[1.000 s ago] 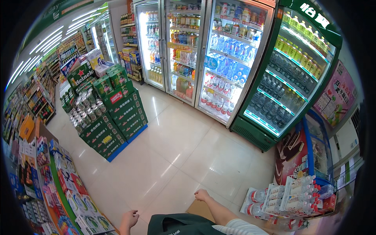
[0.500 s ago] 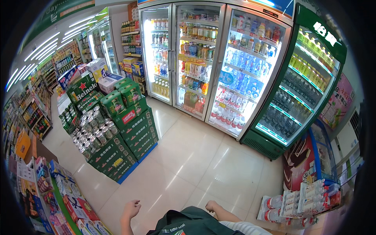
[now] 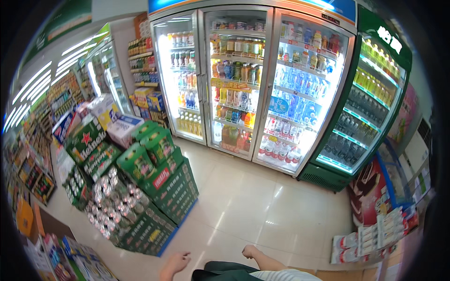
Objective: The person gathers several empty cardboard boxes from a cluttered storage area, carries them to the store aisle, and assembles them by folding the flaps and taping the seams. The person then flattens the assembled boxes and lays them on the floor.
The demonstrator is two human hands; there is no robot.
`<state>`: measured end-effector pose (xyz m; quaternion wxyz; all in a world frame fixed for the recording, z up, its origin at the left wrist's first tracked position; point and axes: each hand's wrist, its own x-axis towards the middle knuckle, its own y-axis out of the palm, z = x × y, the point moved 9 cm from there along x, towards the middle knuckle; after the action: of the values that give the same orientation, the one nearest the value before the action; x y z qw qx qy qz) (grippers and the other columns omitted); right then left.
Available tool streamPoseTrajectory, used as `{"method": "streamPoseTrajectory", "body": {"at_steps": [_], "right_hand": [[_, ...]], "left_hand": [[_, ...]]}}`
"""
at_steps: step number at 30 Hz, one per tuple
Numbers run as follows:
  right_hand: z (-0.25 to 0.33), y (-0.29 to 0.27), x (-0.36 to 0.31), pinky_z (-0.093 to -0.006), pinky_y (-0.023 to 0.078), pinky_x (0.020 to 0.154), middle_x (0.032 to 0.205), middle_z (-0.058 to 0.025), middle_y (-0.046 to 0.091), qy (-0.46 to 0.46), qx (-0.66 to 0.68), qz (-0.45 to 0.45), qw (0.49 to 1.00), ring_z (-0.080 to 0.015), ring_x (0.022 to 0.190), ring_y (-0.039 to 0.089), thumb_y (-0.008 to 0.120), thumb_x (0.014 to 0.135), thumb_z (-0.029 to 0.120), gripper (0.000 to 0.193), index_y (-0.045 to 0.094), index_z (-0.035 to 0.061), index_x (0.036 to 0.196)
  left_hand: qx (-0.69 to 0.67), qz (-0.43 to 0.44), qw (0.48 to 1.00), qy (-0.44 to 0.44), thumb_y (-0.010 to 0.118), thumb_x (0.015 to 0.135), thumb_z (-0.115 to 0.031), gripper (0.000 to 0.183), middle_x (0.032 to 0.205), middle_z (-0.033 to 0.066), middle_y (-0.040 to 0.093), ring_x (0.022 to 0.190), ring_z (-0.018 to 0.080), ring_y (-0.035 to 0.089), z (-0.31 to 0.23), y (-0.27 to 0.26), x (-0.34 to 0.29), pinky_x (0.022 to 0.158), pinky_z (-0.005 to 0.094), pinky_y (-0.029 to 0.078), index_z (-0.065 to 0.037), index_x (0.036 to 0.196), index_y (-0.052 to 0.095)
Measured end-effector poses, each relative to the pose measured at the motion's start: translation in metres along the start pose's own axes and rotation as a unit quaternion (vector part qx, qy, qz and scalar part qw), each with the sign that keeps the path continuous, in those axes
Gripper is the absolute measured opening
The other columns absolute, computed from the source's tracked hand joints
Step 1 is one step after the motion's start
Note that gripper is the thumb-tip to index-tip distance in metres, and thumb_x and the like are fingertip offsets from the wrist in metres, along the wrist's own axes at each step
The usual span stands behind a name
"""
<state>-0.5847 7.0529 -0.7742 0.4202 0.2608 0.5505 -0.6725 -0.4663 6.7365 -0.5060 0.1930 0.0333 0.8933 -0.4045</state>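
Observation:
My left hand [image 3: 176, 262] hangs low beside the green stack of beer cartons, without touching it. Its fingers are loosely bent and apart, with nothing in them. My right hand [image 3: 251, 252] is held in front of my body over the tiled floor, fingers curled in, and no object shows in it. Left of centre stands the stack of beer cartons [image 3: 176, 201], with loose silver-topped cans [image 3: 115, 206] and green can packs [image 3: 136, 161] on top. Ahead rises a three-door glass drinks fridge [image 3: 234, 89] with its doors closed.
A green drinks cooler [image 3: 335, 175] stands right of the fridge. Beyond it are a chest freezer [image 3: 370, 194] and shrink-wrapped bottle packs [image 3: 347, 248] on the right. Boxed goods [image 3: 89, 257] line the near left. Pale floor tiles [image 3: 234, 201] run between stack and fridge.
The view has moved forward and turned slightly: the carton stack looks nearer and lower, the fridge larger. Both hands stay in front of me, and neither has taken hold of anything visible.

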Motion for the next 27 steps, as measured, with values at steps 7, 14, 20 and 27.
{"method": "streamPoseTrajectory", "body": {"at_steps": [7, 14, 20, 27], "right_hand": [[0.189, -0.123, 0.000, -0.0376, 0.052, 0.080, 0.096, -0.0150, 0.070, -0.240, 0.103, -0.172, 0.950, -0.0270, 0.086, 0.068, 0.055, 0.083, 0.023, 0.031, 0.070, 0.0053, 0.103], [0.228, -0.285, 0.007, -0.0364, 0.053, 0.078, 0.092, -0.0132, 0.070, -0.227, 0.238, -0.246, 0.912, -0.0287, 0.081, 0.067, 0.054, 0.084, 0.022, 0.028, 0.071, 0.0059, 0.098], [0.196, -0.418, 0.021, -0.0292, 0.054, 0.072, 0.096, -0.0097, 0.071, -0.167, 0.335, -0.326, 0.868, -0.0178, 0.081, 0.070, 0.054, 0.090, 0.017, 0.025, 0.068, 0.0022, 0.105], [0.110, -0.553, 0.005, -0.0264, 0.054, 0.065, 0.093, -0.0075, 0.071, -0.121, 0.437, -0.434, 0.779, -0.0134, 0.078, 0.068, 0.056, 0.091, 0.016, 0.024, 0.067, 0.0031, 0.109]], "left_hand": [[-0.050, 0.032, 0.996, 0.070, 0.061, 0.085, -0.024, 0.036, 0.106, 0.0170, 0.067, 0.094, 0.0293, 0.067, -0.020, -0.064, 0.096, 0.083, 0.0358, 0.052, -0.004, 0.116, 0.064], [-0.013, 0.118, 0.982, 0.149, 0.059, 0.086, -0.025, 0.037, 0.100, 0.0182, 0.068, 0.093, 0.0306, 0.066, -0.065, -0.096, 0.235, 0.080, 0.0381, 0.052, -0.006, 0.117, 0.063], [0.076, 0.173, 0.953, 0.238, 0.057, 0.086, -0.026, 0.039, 0.112, 0.0188, 0.064, 0.098, 0.0350, 0.063, -0.131, -0.146, 0.358, 0.089, 0.0387, 0.049, -0.005, 0.118, 0.062], [0.078, 0.180, 0.908, 0.371, 0.056, 0.088, -0.025, 0.037, 0.113, 0.0172, 0.064, 0.103, 0.0310, 0.062, -0.258, -0.169, 0.475, 0.090, 0.0390, 0.048, -0.005, 0.118, 0.062]]}}
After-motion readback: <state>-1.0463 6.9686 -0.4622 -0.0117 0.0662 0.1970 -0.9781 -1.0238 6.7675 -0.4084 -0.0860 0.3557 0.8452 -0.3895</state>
